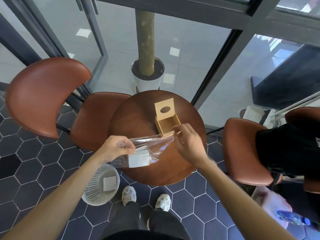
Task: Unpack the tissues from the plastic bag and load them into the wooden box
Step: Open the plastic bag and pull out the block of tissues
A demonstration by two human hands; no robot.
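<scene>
Both hands, left hand (115,147) and right hand (187,142), pinch the plastic bag (152,146) stretched over the bench (131,122); the tissues (139,159) sag inside near the left hand, and could spill past the edge before reaching the open wooden box (167,122).

bag (152,146): clear thin plastic film, glossy, creased, showing streaks of glare
tissues (139,159): white block, matt, papery look, seen through the film
box (167,121): pale unpainted wood, smooth, matt; lid (164,108) of the same wood
table (138,116): dark reddish-brown wood, smooth, with a soft sheen
chairs (43,94): brown leather-like covering, smooth, semi-gloss; thin dark legs that look like metal
basket (97,189): white perforated plastic, matt
floor (34,161): dark matt hexagon tiles with pale grout
pot (147,82): white, smooth, slightly shiny; rough dark soil in it
trunk (146,37): rough, flaking bark
shoes (129,194): pale, mesh-like cloth
trousers (155,224): black matt cloth
</scene>
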